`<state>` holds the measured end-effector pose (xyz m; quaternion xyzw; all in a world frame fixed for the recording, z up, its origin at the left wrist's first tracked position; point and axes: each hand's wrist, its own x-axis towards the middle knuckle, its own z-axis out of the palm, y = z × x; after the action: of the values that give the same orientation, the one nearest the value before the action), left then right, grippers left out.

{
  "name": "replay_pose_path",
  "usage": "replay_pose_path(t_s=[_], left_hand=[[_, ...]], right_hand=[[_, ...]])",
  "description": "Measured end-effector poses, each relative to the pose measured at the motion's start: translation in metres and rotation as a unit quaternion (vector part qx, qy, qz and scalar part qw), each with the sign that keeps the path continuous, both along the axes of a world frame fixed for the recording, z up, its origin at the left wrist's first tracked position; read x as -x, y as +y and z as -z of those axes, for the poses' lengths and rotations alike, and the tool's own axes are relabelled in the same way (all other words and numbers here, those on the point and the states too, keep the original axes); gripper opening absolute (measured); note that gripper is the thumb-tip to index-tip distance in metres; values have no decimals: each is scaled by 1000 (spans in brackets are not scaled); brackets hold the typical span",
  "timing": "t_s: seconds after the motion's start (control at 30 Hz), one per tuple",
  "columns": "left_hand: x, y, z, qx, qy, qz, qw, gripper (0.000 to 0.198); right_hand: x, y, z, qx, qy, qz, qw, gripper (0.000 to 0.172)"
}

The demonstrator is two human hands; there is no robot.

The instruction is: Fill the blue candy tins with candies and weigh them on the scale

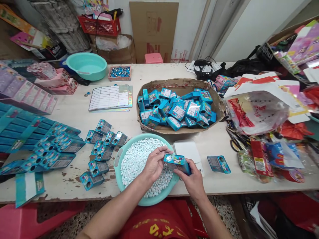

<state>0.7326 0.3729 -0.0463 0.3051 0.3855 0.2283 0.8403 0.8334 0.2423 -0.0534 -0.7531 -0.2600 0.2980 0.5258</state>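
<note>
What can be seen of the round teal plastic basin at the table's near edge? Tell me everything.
The round teal plastic basin sits upright at the table's front edge, its rim overhanging slightly. It is heaped with small white pellets. The left hand and right hand hold a small blue box above it.

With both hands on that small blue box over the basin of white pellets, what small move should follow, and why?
Probably the left hand dips into the teal plastic basin for white pellets to feed the small blue cardboard box. The right hand already steadies the box just above the pellets, with the left fingers at its top end.
</note>
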Motion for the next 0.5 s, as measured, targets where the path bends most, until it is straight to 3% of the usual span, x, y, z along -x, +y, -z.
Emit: replay_pose_path(t_s=[0.07, 0.13, 0.23, 0.33, 0.4, 0.5], left_hand=[[15, 12, 2, -135, 100, 42, 985, 28], [30, 24, -5, -280, 174, 96, 939, 38], [41, 33, -31, -445, 144, 230, 854, 55], [42, 37, -57, -550, 107, 330, 760, 48], [46, 46, -66, -588, 149, 296, 738, 38], [63, 82, -67, -617, 302, 113, 717, 37]], right_hand=[[0, -1, 5, -20, 70, 30, 997, 46], [1, 0, 9, -26, 86, 61, 994, 48], [10, 13, 12, -31, 45, 39, 998, 44], [23, 32, 8, -93, 14, -51, 994, 41], [21, 35, 4, -130, -34, -52, 990, 51], [-10, 16, 6, -114, -165, 96, 975, 71]])
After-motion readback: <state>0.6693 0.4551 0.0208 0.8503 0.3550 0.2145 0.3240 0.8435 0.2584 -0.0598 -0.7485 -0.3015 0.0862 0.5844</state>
